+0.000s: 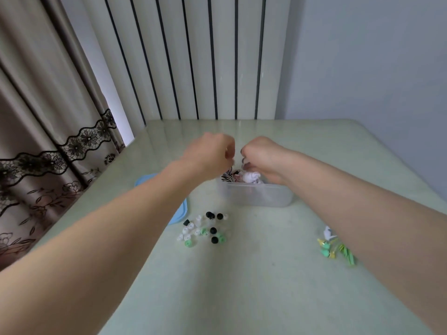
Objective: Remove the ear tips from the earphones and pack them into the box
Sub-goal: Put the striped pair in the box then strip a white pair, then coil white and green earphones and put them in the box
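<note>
A clear plastic box [258,195] stands mid-table with earphones [250,177] bundled inside, white ones and black-and-white striped ones. Both of my hands hover over its far side with fingers curled downward. My left hand [212,153] and my right hand [262,157] are nearly touching, and what their fingertips pinch is hidden and blurred. Several loose ear tips [202,229], black, white and green, lie scattered on the table in front of the box. A green earphone set [336,250] lies at the right, partly under my right forearm.
A blue lid [180,213] lies left of the box, partly covered by my left forearm. The pale green table [242,286] ends at a striped wall panel behind and a curtain [48,141] at the left.
</note>
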